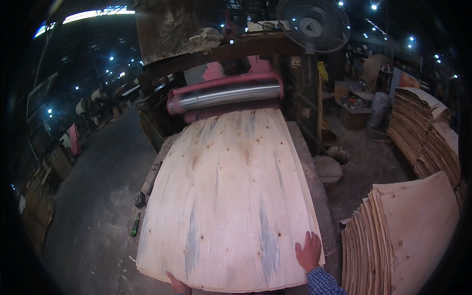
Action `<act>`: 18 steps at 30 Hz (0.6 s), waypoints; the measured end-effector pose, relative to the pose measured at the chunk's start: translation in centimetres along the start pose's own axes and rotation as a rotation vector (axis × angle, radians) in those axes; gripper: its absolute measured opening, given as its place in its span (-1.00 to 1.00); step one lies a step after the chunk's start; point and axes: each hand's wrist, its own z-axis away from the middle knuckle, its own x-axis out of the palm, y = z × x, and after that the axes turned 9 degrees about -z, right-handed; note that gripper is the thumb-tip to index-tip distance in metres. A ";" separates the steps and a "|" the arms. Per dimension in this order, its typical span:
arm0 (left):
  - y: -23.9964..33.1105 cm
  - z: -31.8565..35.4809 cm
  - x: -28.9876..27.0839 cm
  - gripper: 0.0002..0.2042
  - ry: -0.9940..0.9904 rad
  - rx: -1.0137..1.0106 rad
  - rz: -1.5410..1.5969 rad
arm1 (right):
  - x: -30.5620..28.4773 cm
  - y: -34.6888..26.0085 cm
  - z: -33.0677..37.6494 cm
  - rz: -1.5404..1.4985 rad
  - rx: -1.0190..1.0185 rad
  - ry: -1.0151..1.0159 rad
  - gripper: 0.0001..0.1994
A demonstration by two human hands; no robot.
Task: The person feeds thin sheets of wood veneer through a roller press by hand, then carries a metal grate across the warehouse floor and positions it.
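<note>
A pale wood veneer sheet (231, 196), with knots and grey streaks, lies on top of a thin stack in front of me. Its far end reaches the roller machine (231, 93), which has a shiny metal roller in a pink-red frame. My left hand (178, 285) is at the near left edge of the stack, thumb over the top sheet and the other fingers hidden below the edge. Near the right front corner, my right hand (309, 250) rests flat on the sheet with its fingers stretched forward, holding nothing.
A green utility knife (135, 224) and a small dark block (140, 199) lie left of the sheets. Tall veneer stacks (418, 226) stand close on the right. A fan (312, 24) hangs above the machine's right side. A bucket (339, 155) stands beyond the stack.
</note>
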 end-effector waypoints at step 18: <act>0.4 0.8 0.7 -0.07 0.037 -0.007 0.006 | 0.4 0.5 0.2 -0.032 -0.010 0.008 -0.34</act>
